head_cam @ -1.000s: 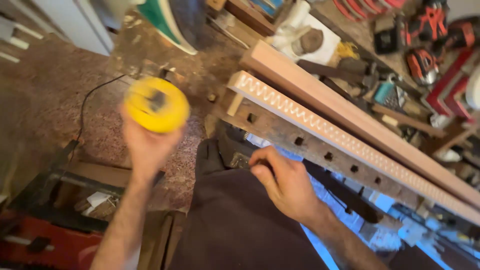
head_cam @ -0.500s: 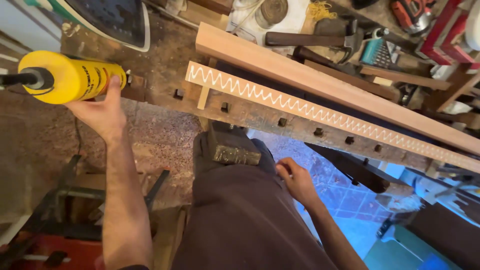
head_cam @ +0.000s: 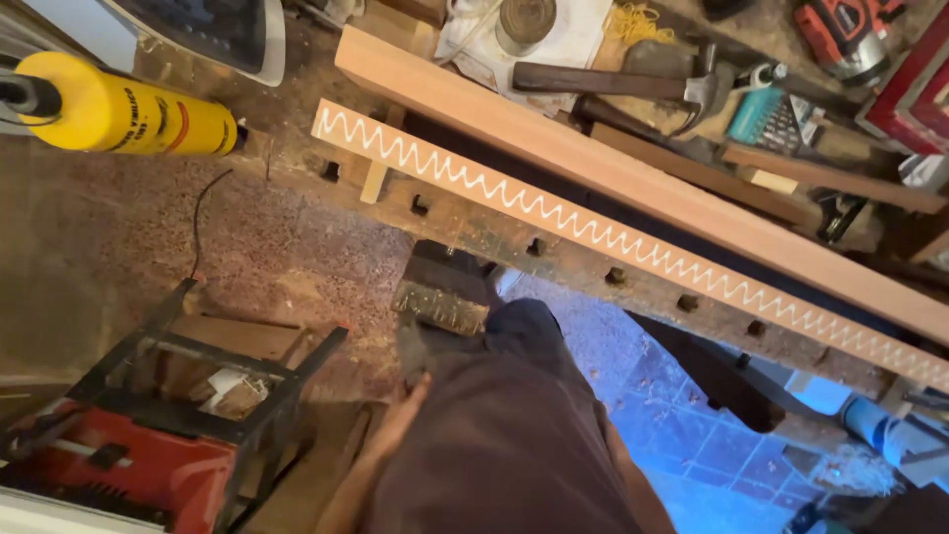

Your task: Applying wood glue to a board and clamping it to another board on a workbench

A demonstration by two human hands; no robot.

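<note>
Half a second back the left hand gripped the yellow glue bottle out over the bench; now the bottle lies on its side at the bench's left end with nothing around it, black nozzle end running off the left edge of the view. That arm has dropped: only the left hand shows, hanging low beside the dark apron, fingers extended downward and slightly together along the cloth, closed on nothing. Whether it presses the apron or merely brushes it cannot be told.

On the other side, the right hand, earlier resting on the apron, is no longer visible; only a sliver of forearm shows at the apron's right edge, so its state cannot be told.

Along the bench front lies the long wooden strip carrying a white zigzag bead of glue, and just behind it a wider plain board, parallel and close. Beyond the board sit a hammer and a tin can. Down on the floor to the left stands a red table saw.
</note>
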